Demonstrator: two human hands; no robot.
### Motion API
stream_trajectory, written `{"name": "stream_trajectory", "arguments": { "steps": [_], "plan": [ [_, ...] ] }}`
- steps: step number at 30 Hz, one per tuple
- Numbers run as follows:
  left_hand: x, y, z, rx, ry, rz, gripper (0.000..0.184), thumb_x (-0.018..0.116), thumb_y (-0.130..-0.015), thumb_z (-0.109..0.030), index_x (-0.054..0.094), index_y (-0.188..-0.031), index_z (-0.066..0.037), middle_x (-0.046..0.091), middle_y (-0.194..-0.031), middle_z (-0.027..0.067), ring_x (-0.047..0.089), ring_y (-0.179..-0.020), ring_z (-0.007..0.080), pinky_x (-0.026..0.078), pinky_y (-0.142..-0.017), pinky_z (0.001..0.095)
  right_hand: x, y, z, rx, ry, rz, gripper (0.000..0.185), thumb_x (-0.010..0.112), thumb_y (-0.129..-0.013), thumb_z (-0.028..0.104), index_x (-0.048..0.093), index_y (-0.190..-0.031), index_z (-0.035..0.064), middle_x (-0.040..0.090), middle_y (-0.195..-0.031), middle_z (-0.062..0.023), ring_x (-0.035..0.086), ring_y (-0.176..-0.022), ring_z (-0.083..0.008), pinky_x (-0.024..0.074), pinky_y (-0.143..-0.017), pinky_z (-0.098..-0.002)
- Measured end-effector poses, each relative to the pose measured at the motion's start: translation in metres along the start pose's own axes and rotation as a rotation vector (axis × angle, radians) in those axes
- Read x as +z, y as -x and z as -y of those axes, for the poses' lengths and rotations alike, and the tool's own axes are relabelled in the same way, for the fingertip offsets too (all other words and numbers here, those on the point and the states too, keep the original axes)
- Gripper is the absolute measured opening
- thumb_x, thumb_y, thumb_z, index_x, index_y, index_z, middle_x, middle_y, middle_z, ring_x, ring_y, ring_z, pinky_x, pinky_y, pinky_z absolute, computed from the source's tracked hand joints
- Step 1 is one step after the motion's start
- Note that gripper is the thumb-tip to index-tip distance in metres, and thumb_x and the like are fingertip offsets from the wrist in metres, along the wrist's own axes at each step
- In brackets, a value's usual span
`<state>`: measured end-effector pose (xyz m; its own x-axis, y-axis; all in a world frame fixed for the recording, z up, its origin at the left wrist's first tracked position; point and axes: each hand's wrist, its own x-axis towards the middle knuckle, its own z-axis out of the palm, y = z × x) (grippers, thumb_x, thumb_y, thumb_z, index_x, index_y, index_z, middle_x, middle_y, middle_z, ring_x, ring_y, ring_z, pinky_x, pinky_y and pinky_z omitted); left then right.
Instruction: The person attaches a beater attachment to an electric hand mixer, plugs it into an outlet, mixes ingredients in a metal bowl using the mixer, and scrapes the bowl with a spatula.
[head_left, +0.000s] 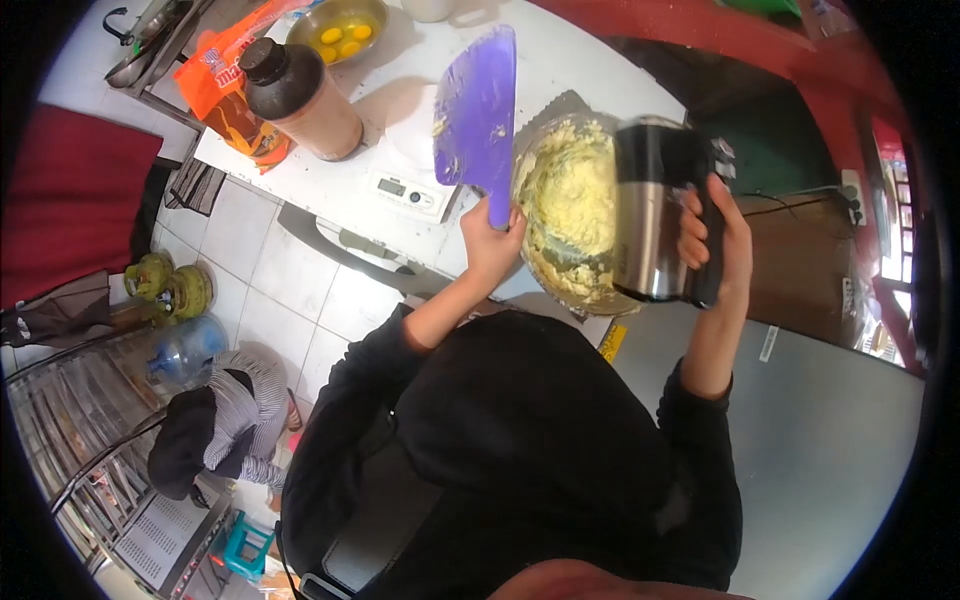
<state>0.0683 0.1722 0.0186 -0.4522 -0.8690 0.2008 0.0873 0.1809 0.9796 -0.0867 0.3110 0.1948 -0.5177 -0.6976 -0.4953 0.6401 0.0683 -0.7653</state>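
Note:
My left hand (492, 245) is closed round the handle of a purple spatula (476, 115), whose broad blade points up and has pale smears on it. A black and steel hand mixer (655, 215) is gripped by my right hand (722, 235), its fingers wrapped round the black handle. The mixer is over the right side of a bowl (528, 250) holding pale yellow, lumpy mixture (575, 190). Its beaters are hidden. A white digital scale (410, 194) lies just left of the spatula on the white table (380, 235).
A dark-capped brown bottle (305, 105), an orange packet (235, 85) and a metal bowl (375, 22) with several egg yolks stand at the back left. Another person (225, 420) bends down at lower left, beside a rack. A grey surface (800, 440) lies at right.

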Motion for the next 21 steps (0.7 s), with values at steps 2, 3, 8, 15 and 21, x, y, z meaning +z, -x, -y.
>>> {"name": "stream_trajectory", "arguments": {
  "steps": [2, 3, 8, 15, 21],
  "plan": [
    [0.0, -0.001, -0.001, 0.008, -0.019, 0.001, 0.009, 0.057, -0.063, 0.002, 0.048, -0.06, 0.0, 0.048, -0.053, 0.0077, 0.045, -0.046, 0.0157, 0.037, -0.047, 0.0263, -0.017, 0.012, 0.008, -0.038, 0.053, -0.074, 0.034, 0.044, -0.087, 0.038, 0.045, -0.073, 0.0075, 0.041, -0.05, 0.0002, 0.037, -0.032, -0.0086, 0.0325, -0.032, -0.0222],
    [0.0, 0.0, -0.001, 0.008, -0.03, 0.006, 0.009, 0.057, -0.063, 0.002, 0.048, -0.06, 0.0, 0.048, -0.053, 0.0077, 0.045, -0.046, 0.0156, 0.037, -0.047, 0.0262, -0.027, 0.017, 0.007, -0.058, 0.04, -0.099, 0.035, 0.043, -0.088, 0.039, 0.045, -0.073, 0.007, 0.041, -0.05, 0.0003, 0.036, -0.031, -0.0091, 0.0323, -0.03, -0.0225],
    [0.001, 0.001, -0.003, -0.01, -0.011, 0.024, 0.011, 0.057, -0.063, 0.003, 0.047, -0.06, 0.0, 0.049, -0.055, 0.0081, 0.046, -0.047, 0.0161, 0.037, -0.048, 0.0261, -0.039, 0.052, -0.014, -0.004, -0.075, -0.159, 0.036, 0.042, -0.088, 0.039, 0.044, -0.073, 0.0063, 0.042, -0.05, -0.0011, 0.038, -0.031, -0.0105, 0.0332, -0.029, -0.023],
    [0.002, 0.006, 0.001, -0.003, -0.014, 0.039, 0.01, 0.057, -0.063, 0.003, 0.047, -0.061, -0.001, 0.048, -0.055, 0.0076, 0.046, -0.047, 0.0157, 0.037, -0.048, 0.0263, -0.011, 0.048, -0.046, -0.035, -0.115, -0.046, 0.036, 0.044, -0.087, 0.037, 0.046, -0.075, 0.0032, 0.044, -0.051, -0.0037, 0.04, -0.032, -0.0117, 0.0341, -0.03, -0.0231],
    [0.0, 0.003, -0.003, -0.012, -0.032, 0.017, 0.01, 0.057, -0.064, 0.003, 0.047, -0.062, 0.0, 0.048, -0.055, 0.0079, 0.046, -0.048, 0.0162, 0.038, -0.049, 0.0264, 0.034, 0.004, -0.029, -0.114, 0.08, -0.02, 0.033, 0.049, -0.085, 0.034, 0.047, -0.073, 0.0037, 0.044, -0.051, -0.0037, 0.041, -0.034, -0.0113, 0.0343, -0.032, -0.0231]
  ]
}}
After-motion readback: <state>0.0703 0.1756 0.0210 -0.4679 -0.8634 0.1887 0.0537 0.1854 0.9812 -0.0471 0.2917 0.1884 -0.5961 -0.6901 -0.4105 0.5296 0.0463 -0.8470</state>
